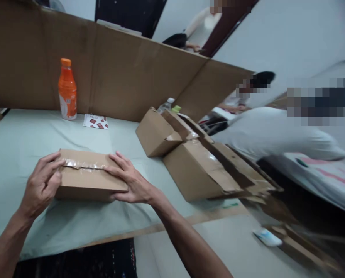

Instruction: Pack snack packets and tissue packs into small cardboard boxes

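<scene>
A brown cardboard box (88,179) rests on the pale green cloth, with clear tape along the seam of its top. My left hand (43,181) grips the box's left end, its fingers bent over the upper edge. At the right end, my right hand (130,179) is closed round the box, with fingers on the top and the thumb lower on the side. Beyond the box stand an orange bottle (67,90) with an orange cap and, lying flat, a small white card (95,121) with red shapes.
Two cardboard boxes, a smaller one (158,133) and a larger taped one (194,170), sit to the right. Bottle tops (169,102) show behind them. A cardboard wall (117,73) borders the table (22,135). Several people are beyond it. A white-and-blue packet (267,237) lies lower right.
</scene>
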Demonstrator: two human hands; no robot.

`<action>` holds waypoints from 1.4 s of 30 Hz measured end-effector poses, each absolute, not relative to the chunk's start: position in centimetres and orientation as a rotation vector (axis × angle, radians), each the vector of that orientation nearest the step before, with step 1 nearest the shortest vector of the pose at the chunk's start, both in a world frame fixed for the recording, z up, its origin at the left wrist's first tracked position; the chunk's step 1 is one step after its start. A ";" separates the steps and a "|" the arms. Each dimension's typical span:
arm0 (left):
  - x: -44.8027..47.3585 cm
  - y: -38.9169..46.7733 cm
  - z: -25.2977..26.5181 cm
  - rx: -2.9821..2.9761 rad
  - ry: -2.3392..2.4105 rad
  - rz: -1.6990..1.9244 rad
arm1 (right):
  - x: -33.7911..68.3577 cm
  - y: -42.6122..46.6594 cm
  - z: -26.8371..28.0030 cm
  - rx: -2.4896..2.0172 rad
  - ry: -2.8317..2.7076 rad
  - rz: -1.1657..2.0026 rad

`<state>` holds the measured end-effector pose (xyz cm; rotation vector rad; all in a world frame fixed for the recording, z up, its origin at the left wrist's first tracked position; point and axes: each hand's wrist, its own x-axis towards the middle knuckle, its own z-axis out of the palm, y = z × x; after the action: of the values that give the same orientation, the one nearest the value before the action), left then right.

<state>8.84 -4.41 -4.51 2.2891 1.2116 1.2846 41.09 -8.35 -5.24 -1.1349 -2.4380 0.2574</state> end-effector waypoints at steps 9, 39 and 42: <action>10.5 -5.9 -5.5 2.166 1.171 1.109 | 43.4 -12.9 -6.0 -1.123 -2.205 0.045; 7.8 0.5 -10.1 2.529 1.467 0.453 | 42.9 -17.2 -13.7 -1.696 -1.914 -0.126; 7.8 1.5 -12.1 2.547 1.505 0.416 | 43.3 -12.6 -14.5 -1.674 -1.943 -0.005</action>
<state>7.84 1.47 -12.08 2.5470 1.5047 0.4163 43.32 -12.60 -14.47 -1.6742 -1.9425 -0.0046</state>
